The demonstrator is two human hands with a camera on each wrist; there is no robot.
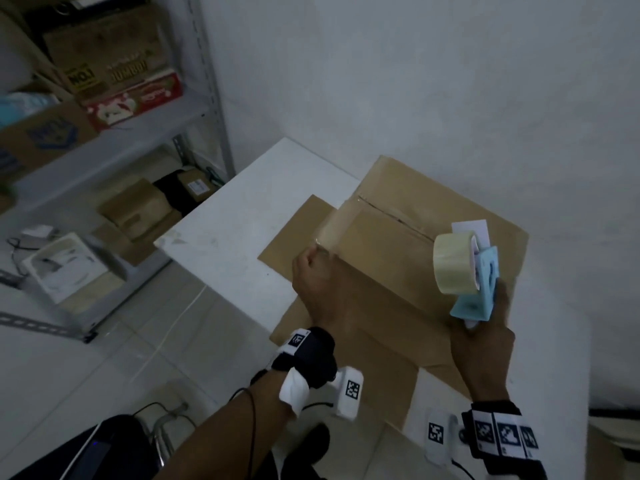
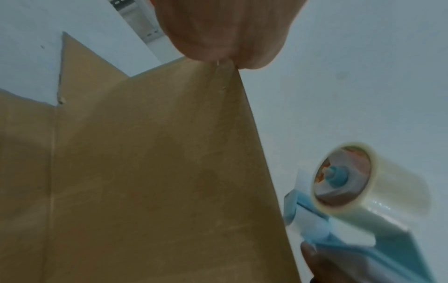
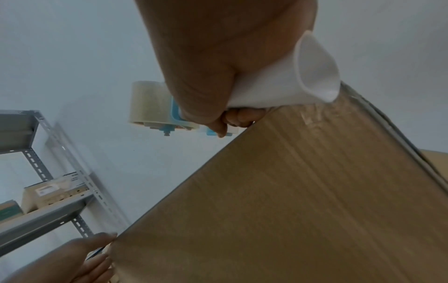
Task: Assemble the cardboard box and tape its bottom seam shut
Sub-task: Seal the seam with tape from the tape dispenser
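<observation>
The brown cardboard box point(image 1: 398, 268) point(image 2: 157, 172) point(image 3: 290, 201) stands upside down on the white table point(image 1: 242, 209), with its bottom seam point(image 1: 398, 218) facing up. A strip of clear tape point(image 1: 329, 233) wraps over the box's left edge. At the near-left top corner my left hand point(image 1: 311, 271) point(image 2: 223, 34) point(image 3: 80, 256) pinches the box edge where the tape ends. My right hand point(image 1: 485, 334) point(image 3: 218, 57) grips the white handle of a blue tape dispenser point(image 1: 478, 289) point(image 2: 363, 191) point(image 3: 150, 103), held above the box's near-right corner with its clear roll point(image 1: 450, 265) pointing left.
Open flaps point(image 1: 298, 230) of the box lie flat on the table on its left and near sides. A grey metal shelf point(image 1: 121, 133) point(image 3: 36, 220) with cartons stands to the left. White walls close in behind and to the right. Cables run over the tiled floor below.
</observation>
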